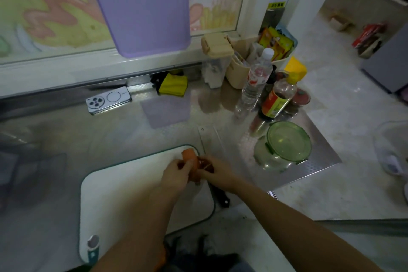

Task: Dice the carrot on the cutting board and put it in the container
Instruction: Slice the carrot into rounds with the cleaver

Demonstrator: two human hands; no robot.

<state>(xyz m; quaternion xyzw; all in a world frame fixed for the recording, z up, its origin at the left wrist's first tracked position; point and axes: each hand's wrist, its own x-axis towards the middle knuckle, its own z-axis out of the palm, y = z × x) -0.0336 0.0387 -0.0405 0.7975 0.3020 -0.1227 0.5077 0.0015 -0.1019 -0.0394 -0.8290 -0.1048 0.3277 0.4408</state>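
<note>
An orange carrot [190,157] lies at the far right corner of the white cutting board [123,194]. My left hand [175,175] grips it from the left, and my right hand [217,171] pinches carrot pieces on its right side. A cleaver lies beside the board on the steel counter, its blade [209,137] pointing away and its black handle [220,197] partly under my right wrist. The glass container [268,157] stands to the right, with its green lid [289,140] resting tilted on top.
A phone [109,100] lies at the back of the counter, next to a yellow cloth [173,84]. Bottles [279,95] and a beige caddy [240,62] crowd the back right corner. A purple board [141,6] hangs overhead. The counter edge [309,174] drops to the floor at right.
</note>
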